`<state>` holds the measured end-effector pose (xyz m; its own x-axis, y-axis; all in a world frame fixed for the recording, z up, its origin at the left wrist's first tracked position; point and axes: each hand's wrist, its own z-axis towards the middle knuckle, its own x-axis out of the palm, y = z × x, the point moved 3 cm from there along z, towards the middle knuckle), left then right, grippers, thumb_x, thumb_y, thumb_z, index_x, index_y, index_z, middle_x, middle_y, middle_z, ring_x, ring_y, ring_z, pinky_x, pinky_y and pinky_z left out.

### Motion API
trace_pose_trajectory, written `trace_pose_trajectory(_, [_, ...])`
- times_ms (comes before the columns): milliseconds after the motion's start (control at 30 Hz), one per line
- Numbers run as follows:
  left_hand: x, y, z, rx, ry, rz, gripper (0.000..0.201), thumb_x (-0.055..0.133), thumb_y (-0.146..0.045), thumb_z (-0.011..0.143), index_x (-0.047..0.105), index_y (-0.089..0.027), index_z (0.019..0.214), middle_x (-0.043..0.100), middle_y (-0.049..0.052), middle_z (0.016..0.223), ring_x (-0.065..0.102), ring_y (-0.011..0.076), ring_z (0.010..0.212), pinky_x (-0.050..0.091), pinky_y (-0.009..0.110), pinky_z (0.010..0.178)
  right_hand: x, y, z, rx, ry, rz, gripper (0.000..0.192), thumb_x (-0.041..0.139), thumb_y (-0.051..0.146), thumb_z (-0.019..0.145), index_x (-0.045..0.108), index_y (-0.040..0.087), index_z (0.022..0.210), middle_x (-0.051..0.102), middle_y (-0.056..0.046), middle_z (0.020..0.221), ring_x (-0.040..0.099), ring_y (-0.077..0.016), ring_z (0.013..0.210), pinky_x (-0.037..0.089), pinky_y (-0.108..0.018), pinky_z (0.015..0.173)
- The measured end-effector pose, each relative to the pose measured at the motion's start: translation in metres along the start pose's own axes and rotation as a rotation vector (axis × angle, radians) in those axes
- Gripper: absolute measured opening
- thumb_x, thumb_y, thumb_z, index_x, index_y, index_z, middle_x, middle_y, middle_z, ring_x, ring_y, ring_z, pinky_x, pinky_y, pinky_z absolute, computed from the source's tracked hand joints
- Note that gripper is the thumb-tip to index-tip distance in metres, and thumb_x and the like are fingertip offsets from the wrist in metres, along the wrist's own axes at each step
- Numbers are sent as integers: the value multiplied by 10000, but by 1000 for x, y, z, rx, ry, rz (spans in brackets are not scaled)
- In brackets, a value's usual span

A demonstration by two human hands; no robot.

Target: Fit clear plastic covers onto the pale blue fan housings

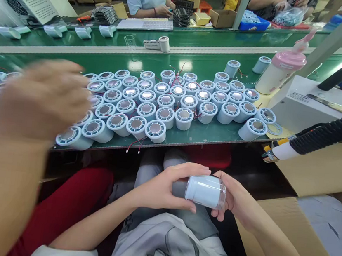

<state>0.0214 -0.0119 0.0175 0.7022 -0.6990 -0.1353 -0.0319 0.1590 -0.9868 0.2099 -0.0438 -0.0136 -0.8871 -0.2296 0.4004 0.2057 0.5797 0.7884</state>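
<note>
Beyond our hands runs the long green conveyor table (197,65), and on it, just above and ahead of us, sits a crowded batch of pale blue round plastic housings with shiny centres (166,102). A blurred hand of a co-worker (42,99) reaches over them to our left. Down over our lap, our left hand (163,189) and right hand (237,198) both curl closed around one pale blue plastic cylinder (206,191), lying sideways between them. We judge it is being checked or fitted; the next move calls for a steady, turning grip.
</note>
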Motion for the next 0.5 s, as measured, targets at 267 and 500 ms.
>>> trace_pose_trajectory(267, [4, 28, 31, -176, -54, -455, 852, 852, -175, 604, 490, -271, 1369, 512, 129, 1410, 492, 314, 1281, 439, 405, 1020, -18, -16, 11, -104, -98, 278, 445, 612, 592, 823, 522, 178, 956, 695, -39, 667, 650, -152, 481, 501, -183, 413])
trace_pose_trajectory(500, [25, 67, 124, -333, 31, -503, 739, 856, -311, 602, 587, -161, 1274, 600, 148, 1316, 510, 319, 1270, 376, 450, 1083, -68, -27, 26, -200, -376, 469, 453, 179, 388, 1030, 550, 132, 987, 699, -91, 641, 601, -98, 462, 473, -142, 447])
